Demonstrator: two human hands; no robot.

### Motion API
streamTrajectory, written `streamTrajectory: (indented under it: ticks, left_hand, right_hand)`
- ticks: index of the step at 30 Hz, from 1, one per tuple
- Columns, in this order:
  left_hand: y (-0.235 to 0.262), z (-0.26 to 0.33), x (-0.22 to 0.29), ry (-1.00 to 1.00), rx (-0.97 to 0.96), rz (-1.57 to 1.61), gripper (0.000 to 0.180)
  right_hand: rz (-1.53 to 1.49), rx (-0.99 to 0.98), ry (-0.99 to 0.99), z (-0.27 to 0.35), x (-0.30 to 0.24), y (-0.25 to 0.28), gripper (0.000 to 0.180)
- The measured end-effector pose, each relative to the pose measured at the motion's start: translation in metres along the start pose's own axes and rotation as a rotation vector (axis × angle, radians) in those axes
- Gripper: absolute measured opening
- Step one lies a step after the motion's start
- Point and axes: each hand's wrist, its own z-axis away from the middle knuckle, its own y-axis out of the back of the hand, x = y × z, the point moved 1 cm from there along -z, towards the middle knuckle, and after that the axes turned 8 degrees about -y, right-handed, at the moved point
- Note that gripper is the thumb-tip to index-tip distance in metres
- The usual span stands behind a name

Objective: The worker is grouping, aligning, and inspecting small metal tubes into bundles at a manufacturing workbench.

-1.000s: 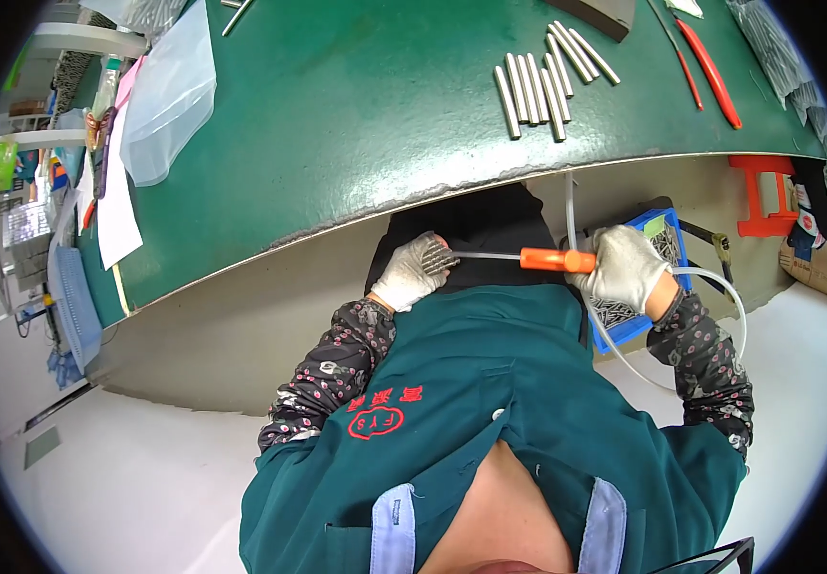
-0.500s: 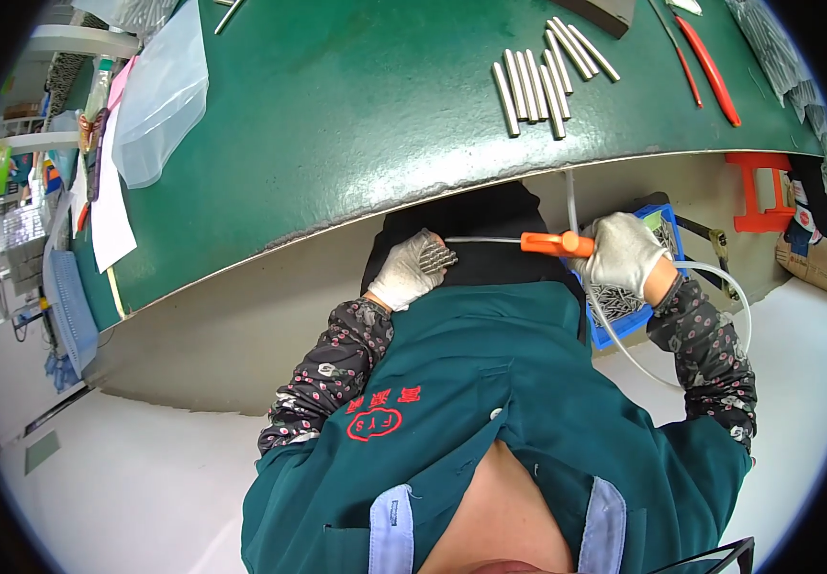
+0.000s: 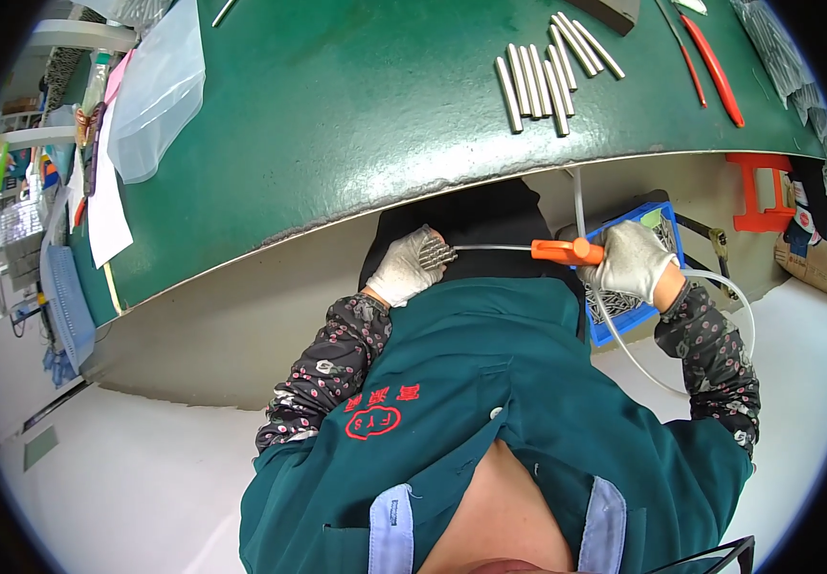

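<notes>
My left hand (image 3: 402, 272), in a white work glove, is closed around a bundle of short metal pins (image 3: 437, 254) with their ends showing, above my dark-trousered lap. An orange air blow gun (image 3: 564, 252) is gripped in my gloved right hand (image 3: 636, 262). Its long thin metal nozzle (image 3: 495, 248) points left, the tip close to the ends of the pins. A clear hose (image 3: 731, 279) loops near my right wrist. Partly under the right hand is a blue crate (image 3: 609, 337) holding many loose metal pins (image 3: 614, 302).
On the green table (image 3: 337, 124) lie several steel rods (image 3: 535, 81), a dark block (image 3: 613, 11) and a red-handled tool (image 3: 712, 72). Plastic sheeting (image 3: 157, 105) covers its left end. A red stool (image 3: 763, 191) and a cardboard box (image 3: 806, 256) stand at the right.
The blow gun and my right hand have shifted slightly to the right, drawing the nozzle along. My left hand keeps hold of the pins in nearly the same place.
</notes>
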Motion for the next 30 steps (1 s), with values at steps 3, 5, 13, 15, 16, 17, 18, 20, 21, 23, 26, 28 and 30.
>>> streamTrajectory:
  ticks: [3,5,13,15,16,17,18,20,21,23,26,28,30]
  left_hand:
    - [0.000,-0.001,-0.001,0.040,0.006,0.077,0.030]
    - [0.001,-0.002,-0.003,0.074,-0.003,0.139,0.034]
    - [0.001,0.000,0.000,0.102,-0.013,0.174,0.039]
    - [-0.001,-0.001,0.000,0.091,-0.019,0.178,0.040]
    - [-0.002,0.000,-0.004,0.097,-0.019,0.189,0.040]
    - [-0.001,0.000,-0.003,0.104,-0.019,0.198,0.040]
    - [0.000,-0.001,-0.002,0.105,-0.017,0.196,0.040]
    - [0.002,-0.004,0.003,0.124,-0.071,0.030,0.040]
    - [0.001,-0.005,0.002,0.123,-0.072,0.031,0.040]
    - [0.001,-0.003,0.001,0.091,-0.064,0.078,0.040]
    - [0.001,-0.003,-0.004,0.141,-0.039,0.123,0.040]
    - [0.001,-0.005,-0.003,0.089,-0.044,0.094,0.039]
    - [0.001,-0.001,-0.002,0.045,-0.055,0.065,0.039]
  right_hand:
    - [-0.011,0.034,0.031,0.000,0.000,-0.001,0.030]
    - [-0.026,0.032,-0.003,-0.003,0.000,-0.001,0.030]
    - [-0.040,0.049,0.073,0.001,-0.011,0.002,0.032]
    - [-0.020,0.069,0.061,0.000,-0.012,0.003,0.032]
    - [-0.001,0.088,0.049,0.001,-0.013,0.004,0.032]
    - [-0.002,0.072,0.077,0.003,-0.014,0.003,0.032]
    - [-0.003,0.056,0.105,0.005,-0.016,0.002,0.032]
    - [0.001,0.044,0.080,0.003,-0.016,0.004,0.032]
    - [0.012,0.064,0.061,0.002,-0.016,0.004,0.033]
    - [0.021,0.084,0.041,0.001,-0.015,0.002,0.033]
    - [-0.014,0.143,0.061,-0.002,-0.013,-0.001,0.033]
    - [-0.003,0.162,0.065,-0.001,-0.015,0.003,0.032]
    - [0.021,0.045,0.042,0.004,-0.019,0.006,0.032]
